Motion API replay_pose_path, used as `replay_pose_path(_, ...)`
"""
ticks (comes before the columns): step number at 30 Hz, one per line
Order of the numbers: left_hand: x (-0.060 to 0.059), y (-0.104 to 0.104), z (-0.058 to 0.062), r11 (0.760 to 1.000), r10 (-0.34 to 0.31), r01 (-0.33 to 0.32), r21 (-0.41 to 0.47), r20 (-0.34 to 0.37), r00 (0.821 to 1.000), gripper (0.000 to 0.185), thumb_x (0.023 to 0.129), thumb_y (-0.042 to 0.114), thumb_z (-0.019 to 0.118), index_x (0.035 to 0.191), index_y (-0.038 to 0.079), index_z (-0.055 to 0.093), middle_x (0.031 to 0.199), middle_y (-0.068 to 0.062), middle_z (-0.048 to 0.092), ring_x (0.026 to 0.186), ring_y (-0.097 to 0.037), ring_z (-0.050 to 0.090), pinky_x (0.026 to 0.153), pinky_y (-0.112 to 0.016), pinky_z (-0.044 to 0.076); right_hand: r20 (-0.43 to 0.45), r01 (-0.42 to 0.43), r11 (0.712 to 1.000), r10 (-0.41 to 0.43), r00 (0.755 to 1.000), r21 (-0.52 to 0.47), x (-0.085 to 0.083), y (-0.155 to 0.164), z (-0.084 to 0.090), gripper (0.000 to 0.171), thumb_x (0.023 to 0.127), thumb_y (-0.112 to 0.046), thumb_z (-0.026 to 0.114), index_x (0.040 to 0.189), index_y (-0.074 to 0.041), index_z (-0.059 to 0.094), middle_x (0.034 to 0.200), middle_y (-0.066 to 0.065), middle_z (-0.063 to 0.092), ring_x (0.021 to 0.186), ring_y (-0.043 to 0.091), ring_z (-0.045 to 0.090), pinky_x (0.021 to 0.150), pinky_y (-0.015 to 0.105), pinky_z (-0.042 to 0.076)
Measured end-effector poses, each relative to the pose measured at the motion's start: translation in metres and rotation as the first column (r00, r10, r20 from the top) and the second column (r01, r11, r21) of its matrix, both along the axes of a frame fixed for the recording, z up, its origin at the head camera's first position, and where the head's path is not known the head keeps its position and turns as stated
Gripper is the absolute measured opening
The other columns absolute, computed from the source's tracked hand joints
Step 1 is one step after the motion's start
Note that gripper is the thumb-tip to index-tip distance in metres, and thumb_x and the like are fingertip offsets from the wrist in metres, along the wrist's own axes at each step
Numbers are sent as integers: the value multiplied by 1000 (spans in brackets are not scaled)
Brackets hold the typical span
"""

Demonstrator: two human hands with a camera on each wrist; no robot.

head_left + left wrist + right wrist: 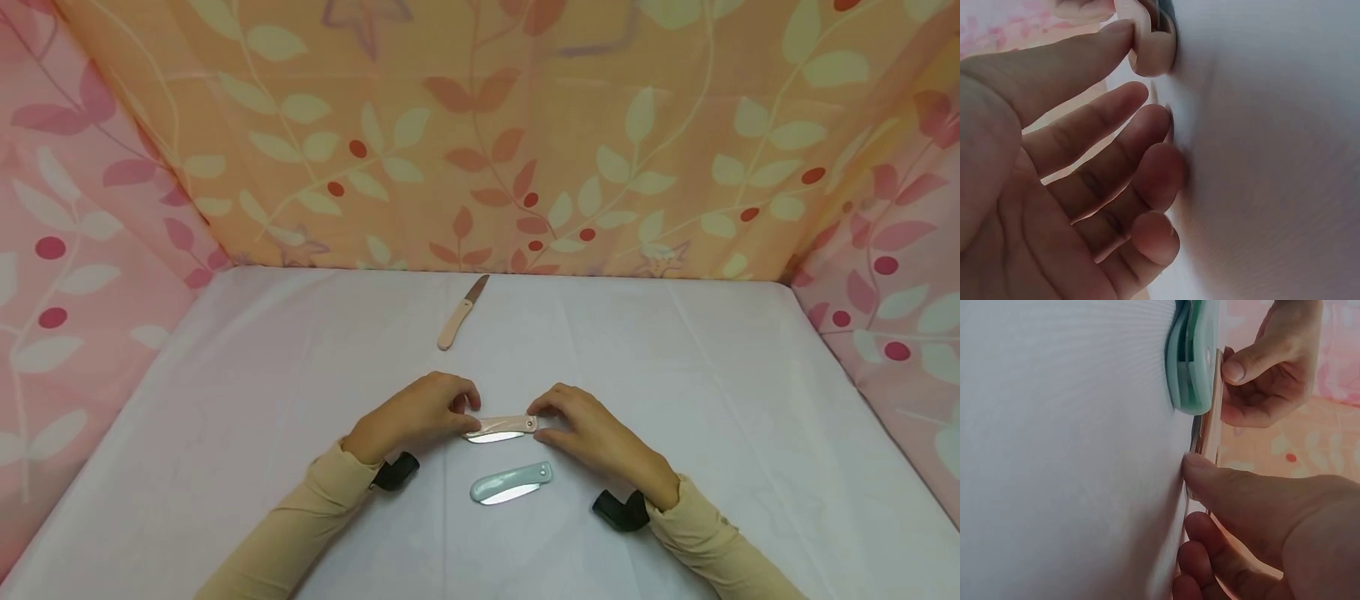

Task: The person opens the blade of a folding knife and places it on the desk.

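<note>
A leafy backdrop (480,125), apparently fabric, edges the white table (300,358)

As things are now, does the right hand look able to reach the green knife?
Probably yes. The right hand is at one end of the beige folding knife; the green knife lies close by, with only white cloth showing between it and the hand.

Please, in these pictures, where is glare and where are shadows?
Head view: white glare on the blades of the pinkish knife and the green knife, while the far knife shows none. Left wrist view: dim, with soft shadow on the white cloth beside the left hand. Right wrist view: dim, shadow on the cloth beside the right hand.
</note>
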State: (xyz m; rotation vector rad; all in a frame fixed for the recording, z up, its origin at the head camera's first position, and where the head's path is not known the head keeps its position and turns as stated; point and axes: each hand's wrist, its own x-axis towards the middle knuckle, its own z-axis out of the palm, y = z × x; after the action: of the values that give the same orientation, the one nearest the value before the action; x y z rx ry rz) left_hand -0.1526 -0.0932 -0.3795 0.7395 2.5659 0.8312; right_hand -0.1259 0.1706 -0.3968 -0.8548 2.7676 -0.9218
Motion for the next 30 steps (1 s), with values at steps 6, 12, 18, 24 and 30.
replay_pose_path(6, 1, 2, -1, 1000, -30, 30, 7, 28, 999, 12, 90, 18, 73, 99, 9, 71, 75, 4, 56, 71, -8, 51, 67, -22, 42, -14, 2, 1000, -2, 1000, 2, 0, -1, -1, 25, 85, -14, 77, 109, -10, 70, 103, -2, 67, 99, 17, 61, 90, 38, 48)
replay_pose_path(12, 4, 4, 0, 999, -54, 54, -2, 37, 998, 4, 92, 15, 68, 93, 11, 67, 72, 5, 52, 67, -8, 48, 63, -21, 40, -18, 0, 1000, 0, 1000, -1, 0, -2, -1, 22, 85, -15, 78, 106, -12, 71, 100, -4, 68, 96, 15, 60, 88, 36, 48)
replay_pose_path(18, 9, 5, 3, 997, -67, 68, -41, 32, 997, 8, 94, 21, 66, 96, 13, 67, 71, 6, 52, 66, -8, 49, 62, -23, 40, 30, 29, 999, -28, 999, -41, -1, -2, -1, 20, 88, -12, 75, 107, -13, 68, 101, -4, 69, 95, 13, 60, 87, 35, 48)
replay_pose_path(24, 9, 5, 3, 996, -78, 80, -31, 55, 995, 10, 95, 22, 66, 98, 13, 69, 72, 6, 55, 68, -9, 50, 63, -24, 41, 86, 28, 995, -20, 996, -98, -3, -1, -2, 20, 89, -12, 73, 108, -11, 66, 97, -1, 69, 90, 10, 62, 82, 27, 51)
replay_pose_path(30, 7, 4, 2, 997, -84, 83, 4, 41, 996, 7, 95, 20, 67, 93, 14, 69, 73, 7, 58, 69, -8, 51, 63, -23, 42, 81, 59, 983, -45, 996, -177, -4, -2, -4, 24, 88, -9, 74, 110, -11, 66, 96, -2, 71, 89, 9, 64, 81, 24, 52)
